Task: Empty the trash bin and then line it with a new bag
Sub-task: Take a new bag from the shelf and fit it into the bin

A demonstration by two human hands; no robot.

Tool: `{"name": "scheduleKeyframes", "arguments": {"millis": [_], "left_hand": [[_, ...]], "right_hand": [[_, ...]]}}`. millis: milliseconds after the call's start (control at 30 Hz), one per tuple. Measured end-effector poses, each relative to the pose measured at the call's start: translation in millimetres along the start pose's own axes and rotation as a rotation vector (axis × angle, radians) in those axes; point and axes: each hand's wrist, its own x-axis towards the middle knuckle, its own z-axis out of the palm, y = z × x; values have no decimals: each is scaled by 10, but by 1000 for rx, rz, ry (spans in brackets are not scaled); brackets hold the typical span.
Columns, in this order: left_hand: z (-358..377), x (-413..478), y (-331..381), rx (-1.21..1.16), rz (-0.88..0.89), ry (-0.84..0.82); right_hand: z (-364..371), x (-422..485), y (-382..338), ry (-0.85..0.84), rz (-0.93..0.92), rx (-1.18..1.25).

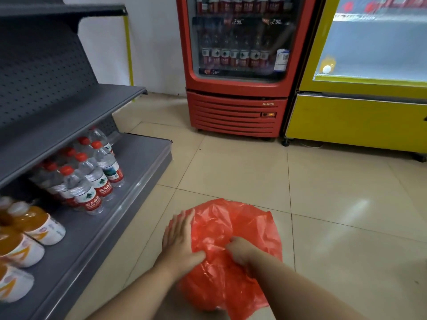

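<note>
Two bare forearms and two bare hands.

Left hand (179, 236): seen from the back, broad, with four fingers and the thumb all visible; nails too blurred to make out.

Left forearm (138, 287): bare from the wrist to the lower edge of the frame, slim at the wrist and widening towards the elbow.

Right hand (240, 250): only the back and knuckles visible, rounded in outline, fingertips hidden.

Right forearm (300, 287): bare from the wrist to the frame's edge, looking thicker than the left, swollen by the wide lens near the corner.
</note>
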Motion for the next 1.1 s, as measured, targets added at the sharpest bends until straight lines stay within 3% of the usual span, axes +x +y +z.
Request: {"name": "scheduleKeyframes", "arguments": {"millis": [100,167,233,300,400,433,633,1000,1100], "left_hand": [[73,106,-28,213,10,-207],[135,158,-4,370,28,-301],[187,197,29,484,47,-343],[234,233,46,549,67,-344],[309,275,60,565,87,-321],[334,289,64,568,91,-314],[445,330,93,592,121,-343],[725,379,-2,652,62,-608],[739,400,26,618,82,-596]], "right_hand": [[57,14,25,-89,-78,-391],[52,49,54,-30,-136,-508],[14,10,79,215,-233,-575],[-41,46,186,618,-379,-786],[-114,95,346,870,-379,-790],[-119,128,424,885,-355,-721],[-10,280,578,622,-311,-548],[171,601,655,18,-181,-712],[147,565,627,-10,-187,-730]]}}
